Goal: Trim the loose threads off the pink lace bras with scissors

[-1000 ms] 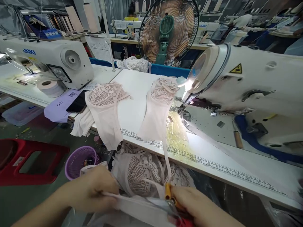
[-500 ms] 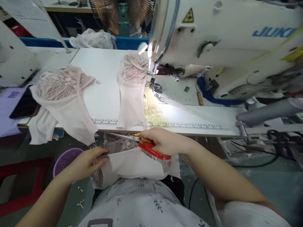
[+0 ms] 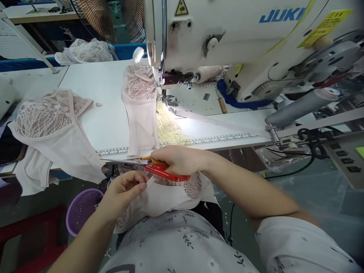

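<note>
Scissors (image 3: 167, 174) gripped in right hand (image 3: 179, 161), long axis leftward, passing just beyond left hand (image 3: 122, 191). Cloth (image 3: 167, 199) below, on lap (image 3: 214, 218), nearer left hand, apparently pinched at edge by thumb and finger.

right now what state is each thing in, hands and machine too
left hand, pinching a pale fabric strip
right hand, closed around scissors
scissors, held; blade opening unclear
JUKI sewing machine, needle area lit
left lace garment, draped over the edge of the white table
middle lace garment, lying on it
purple basket, uncovered
fan, spinning or still unclear
</note>
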Available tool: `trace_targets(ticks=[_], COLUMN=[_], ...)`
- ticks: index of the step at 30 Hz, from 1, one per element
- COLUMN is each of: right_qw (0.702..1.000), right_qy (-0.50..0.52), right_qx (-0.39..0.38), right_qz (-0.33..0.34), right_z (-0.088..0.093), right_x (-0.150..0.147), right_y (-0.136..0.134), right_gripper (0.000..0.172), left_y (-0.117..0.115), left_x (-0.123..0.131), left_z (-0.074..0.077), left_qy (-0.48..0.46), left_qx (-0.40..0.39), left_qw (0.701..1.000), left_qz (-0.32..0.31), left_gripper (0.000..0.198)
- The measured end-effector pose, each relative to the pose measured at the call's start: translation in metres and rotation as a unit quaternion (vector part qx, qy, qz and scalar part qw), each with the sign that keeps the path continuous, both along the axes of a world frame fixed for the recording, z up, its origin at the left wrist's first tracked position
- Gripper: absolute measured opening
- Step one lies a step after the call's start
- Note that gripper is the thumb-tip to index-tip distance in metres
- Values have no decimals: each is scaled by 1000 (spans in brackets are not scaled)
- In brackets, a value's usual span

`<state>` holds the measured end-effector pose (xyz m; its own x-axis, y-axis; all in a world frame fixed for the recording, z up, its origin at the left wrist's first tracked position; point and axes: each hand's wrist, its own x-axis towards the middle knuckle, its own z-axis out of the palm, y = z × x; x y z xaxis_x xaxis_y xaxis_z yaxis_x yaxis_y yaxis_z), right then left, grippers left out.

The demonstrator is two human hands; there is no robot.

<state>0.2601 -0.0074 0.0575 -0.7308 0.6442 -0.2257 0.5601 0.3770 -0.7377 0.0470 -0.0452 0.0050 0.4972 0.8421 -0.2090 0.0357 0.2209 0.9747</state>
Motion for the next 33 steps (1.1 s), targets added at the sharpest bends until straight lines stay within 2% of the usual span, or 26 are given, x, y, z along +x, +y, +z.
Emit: trace_targets(ticks=[4, 11, 16, 22, 24, 28, 30, 33], right_qw=[1000, 999, 998, 996, 990, 948, 951, 980], right_qy=[18, 36, 53, 82, 116, 206, 194, 100], right_qx=[6, 20, 31, 11, -3, -1, 6, -62], right_qz=[13, 23, 12, -26, -85, -244, -238, -160], right_z=[-2, -3, -3, -8, -11, -20, -27, -38], right_x=[-3, -4, -4, -6, -5, 6, 15, 23], right_y=[2, 3, 1, -5, -14, -47, -66, -90], right_gripper=[29, 31, 30, 30, 29, 24, 32, 40], left_y=[-1, -4, -5, -6, -5, -5, -5, -6], left_x=[-2, 0, 3, 8, 8, 5, 5, 7], left_z=[0, -2, -1, 5, 3, -4, -5, -3], left_qy=[7, 5, 19, 22, 18, 10, 10, 23], left_qx=[-45, -75, -48, -27, -40, -101, -129, -136], left_qw=[999, 995, 996, 999, 999, 993, 988, 986], left_qz=[28, 58, 80, 4, 16, 68, 84, 90], left_gripper=[20, 19, 13, 12, 13, 19, 22, 23])
